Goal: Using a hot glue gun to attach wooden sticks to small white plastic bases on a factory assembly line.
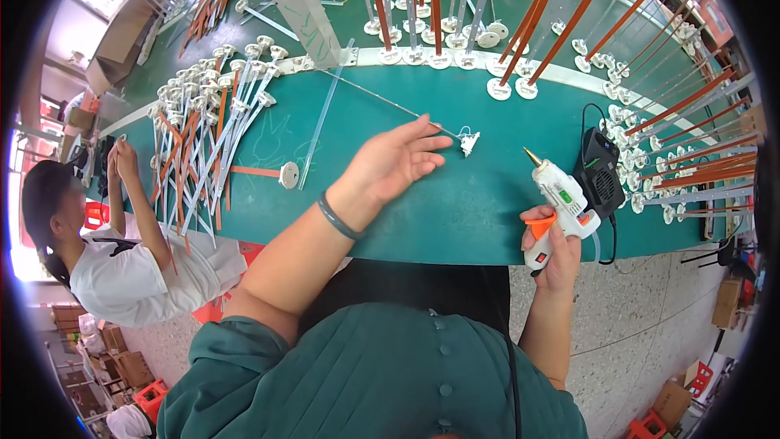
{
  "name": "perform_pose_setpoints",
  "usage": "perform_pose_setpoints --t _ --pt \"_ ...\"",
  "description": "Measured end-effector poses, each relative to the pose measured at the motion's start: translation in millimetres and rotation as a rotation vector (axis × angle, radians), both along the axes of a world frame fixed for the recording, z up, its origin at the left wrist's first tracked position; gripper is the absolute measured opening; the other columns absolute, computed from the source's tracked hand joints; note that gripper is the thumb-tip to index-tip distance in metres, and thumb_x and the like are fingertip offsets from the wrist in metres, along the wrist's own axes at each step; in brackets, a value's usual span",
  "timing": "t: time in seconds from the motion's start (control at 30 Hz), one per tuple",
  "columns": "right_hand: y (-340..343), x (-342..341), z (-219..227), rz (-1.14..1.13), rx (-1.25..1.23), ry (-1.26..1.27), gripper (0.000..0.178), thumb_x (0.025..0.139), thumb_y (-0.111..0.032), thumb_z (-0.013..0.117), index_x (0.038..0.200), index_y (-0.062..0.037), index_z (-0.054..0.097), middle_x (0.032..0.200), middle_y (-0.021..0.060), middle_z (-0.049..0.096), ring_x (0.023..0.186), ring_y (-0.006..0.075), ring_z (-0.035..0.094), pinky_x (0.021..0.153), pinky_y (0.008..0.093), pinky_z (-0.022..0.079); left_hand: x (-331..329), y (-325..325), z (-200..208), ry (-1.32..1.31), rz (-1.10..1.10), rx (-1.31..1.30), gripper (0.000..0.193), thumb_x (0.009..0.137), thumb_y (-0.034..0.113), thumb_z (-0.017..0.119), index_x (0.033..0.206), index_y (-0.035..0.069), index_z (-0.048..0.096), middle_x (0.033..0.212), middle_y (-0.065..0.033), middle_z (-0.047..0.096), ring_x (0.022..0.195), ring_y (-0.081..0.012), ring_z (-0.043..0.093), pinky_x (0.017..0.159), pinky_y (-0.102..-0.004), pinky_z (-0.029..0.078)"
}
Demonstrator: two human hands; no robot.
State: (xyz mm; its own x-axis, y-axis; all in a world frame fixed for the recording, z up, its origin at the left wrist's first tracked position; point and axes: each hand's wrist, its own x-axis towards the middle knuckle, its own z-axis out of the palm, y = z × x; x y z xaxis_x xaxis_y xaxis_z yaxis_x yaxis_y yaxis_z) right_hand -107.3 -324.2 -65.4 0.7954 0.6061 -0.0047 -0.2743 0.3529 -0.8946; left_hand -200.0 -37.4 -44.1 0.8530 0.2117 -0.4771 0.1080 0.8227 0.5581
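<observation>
My right hand [558, 258] is wrapped round the handle of a white hot glue gun [565, 199] with an orange trigger; its brass nozzle points up and to the left over the table. My left hand [396, 158] is over the green tabletop [479, 211], palm turned partly up and fingers stretched out. Close to its fingertips lies a small white clump [469, 143] with thin strands, perhaps hardened glue. A thin rod or wire [370, 93] runs from the far edge strip toward these fingers; whether they touch it I cannot tell.
A black box-shaped device [601, 171] with a cable stands beside the glue gun. Upright brown and clear strips on white round bases [526, 88] line the far and right sides. A pile of similar strips [195, 130] lies at left, near a seated co-worker [122, 252].
</observation>
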Motion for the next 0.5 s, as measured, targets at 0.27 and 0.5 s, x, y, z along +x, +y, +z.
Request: perform_pose_setpoints --t 0.27,0.5 --pt "-1 -1 2 0.015 -0.034 -0.02 0.032 0.092 -0.02 0.057 0.114 0.0043 0.053 0.104 0.0243 0.063 0.067 0.018 0.06 0.059 0.0289 0.049 7 -19 18 0.032 0.022 0.487 0.021 0.093 0.021 0.064 0.1 0.001 0.066 0.08 -0.0018 0.062 0.071 -0.0142 0.062 0.065 -0.0245 0.051" --pt "9 -9 21 0.108 -0.287 -0.125 0.034 0.09 -0.018 0.059 0.117 0.0028 0.057 0.103 0.0166 0.067 0.069 0.0135 0.06 0.061 0.0252 0.047 20 -12 44 -0.265 -0.05 1.69 0.007 0.08 0.007 0.073 0.081 0.0 0.07 0.079 -0.009 0.066 0.072 -0.0202 0.063 0.066 -0.029 0.051"
